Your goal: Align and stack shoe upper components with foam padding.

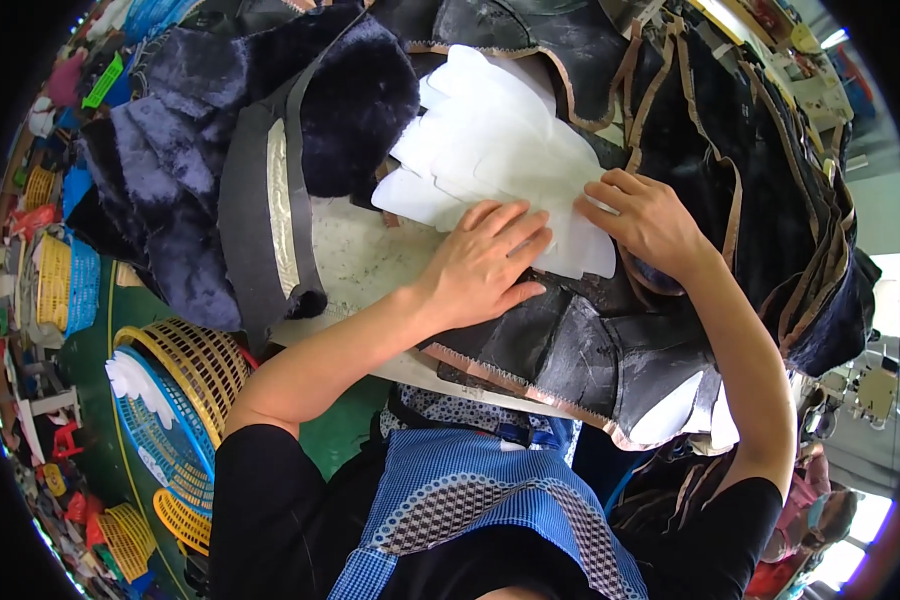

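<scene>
- Fanned stack of thin white scalloped sheets (510, 160): just beyond left hand (485, 262), left of right hand (655, 220).
- Left hand: spread, palm down, fingertips on stack's near edge.
- Right hand: fingers curled at stack's right edge; can't tell if pinching a sheet.
- Black panel with brown stitched edging (580, 345): near side of pale worktable (355, 265).
- Dark navy plush fabric (185, 180): left, apart from hands.
</scene>
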`<state>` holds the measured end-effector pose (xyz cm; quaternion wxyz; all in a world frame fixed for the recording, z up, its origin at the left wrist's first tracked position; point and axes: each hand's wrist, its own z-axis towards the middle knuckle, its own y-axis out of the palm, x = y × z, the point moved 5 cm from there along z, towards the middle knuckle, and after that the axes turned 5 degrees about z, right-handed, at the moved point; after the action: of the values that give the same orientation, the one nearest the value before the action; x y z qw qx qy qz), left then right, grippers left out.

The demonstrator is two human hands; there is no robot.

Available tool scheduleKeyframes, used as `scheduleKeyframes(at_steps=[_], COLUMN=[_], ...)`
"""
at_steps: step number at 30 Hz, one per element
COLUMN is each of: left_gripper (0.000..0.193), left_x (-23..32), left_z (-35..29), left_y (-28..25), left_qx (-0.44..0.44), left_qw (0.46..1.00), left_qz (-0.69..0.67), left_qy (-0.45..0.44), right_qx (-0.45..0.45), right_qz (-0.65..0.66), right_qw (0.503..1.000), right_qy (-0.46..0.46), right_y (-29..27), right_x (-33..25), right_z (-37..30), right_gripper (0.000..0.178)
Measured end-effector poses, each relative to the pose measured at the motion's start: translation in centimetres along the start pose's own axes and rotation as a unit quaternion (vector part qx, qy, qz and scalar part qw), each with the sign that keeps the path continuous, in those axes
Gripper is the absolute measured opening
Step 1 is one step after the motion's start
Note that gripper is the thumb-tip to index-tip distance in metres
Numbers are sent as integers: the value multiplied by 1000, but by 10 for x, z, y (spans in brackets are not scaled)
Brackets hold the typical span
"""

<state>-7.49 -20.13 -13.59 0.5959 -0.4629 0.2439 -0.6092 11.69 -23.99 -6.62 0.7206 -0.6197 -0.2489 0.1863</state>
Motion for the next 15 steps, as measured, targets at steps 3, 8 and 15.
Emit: scheduleKeyframes(at_steps=[3, 8, 15], left_gripper=[57, 60, 67], left_x=[1, 7, 5], left_z=[0, 1, 3], left_y=[0, 0, 0], left_qx=[-8, -30, -8], left_qw=[1000, 998, 1000], left_qz=[13, 50, 11], left_qy=[-1, -5, -21], right_qx=[2, 12, 222], right_qz=[39, 241, 431], right_qw=[999, 953, 775], right_qy=[20, 184, 405], right_y=[-9, 2, 27], right_x=[5, 40, 39], right_z=[7, 26, 37], right_gripper=[25, 9, 14])
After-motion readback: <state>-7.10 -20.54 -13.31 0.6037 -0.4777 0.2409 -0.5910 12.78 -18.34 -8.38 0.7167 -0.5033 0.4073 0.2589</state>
